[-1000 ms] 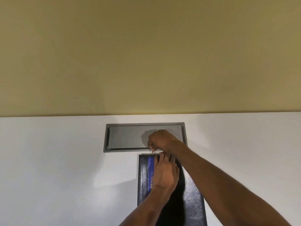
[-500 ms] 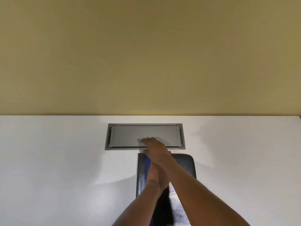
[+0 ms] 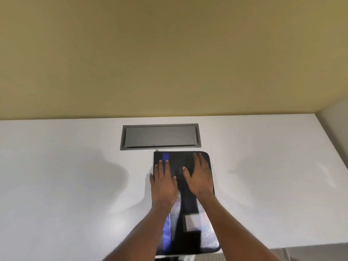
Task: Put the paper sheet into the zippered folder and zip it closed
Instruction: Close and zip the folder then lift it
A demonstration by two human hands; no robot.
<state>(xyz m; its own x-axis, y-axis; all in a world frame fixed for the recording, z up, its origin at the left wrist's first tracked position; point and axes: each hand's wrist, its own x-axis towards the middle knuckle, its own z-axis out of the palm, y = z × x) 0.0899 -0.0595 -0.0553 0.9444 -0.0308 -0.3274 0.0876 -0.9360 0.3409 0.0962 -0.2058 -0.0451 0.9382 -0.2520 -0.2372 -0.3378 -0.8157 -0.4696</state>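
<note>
A black zippered folder point(image 3: 183, 206) with a blue stripe and a pale label lies flat on the white table point(image 3: 66, 185), its long side running away from me. My left hand point(image 3: 163, 180) rests palm down on the folder's left half, over the blue stripe. My right hand point(image 3: 199, 176) lies flat on the right half, fingers together toward the far corner. A small zipper pull point(image 3: 156, 150) sticks out at the far left corner. No paper sheet is visible.
A grey cable hatch point(image 3: 160, 136) is set into the table just beyond the folder. A beige wall rises behind the table. The table's right edge and near edge show at the lower right, with floor below.
Both hands left the far edge by the zipper pull, where they were crossed, and now lie flat side by side on the folder. The view has tilted down.
</note>
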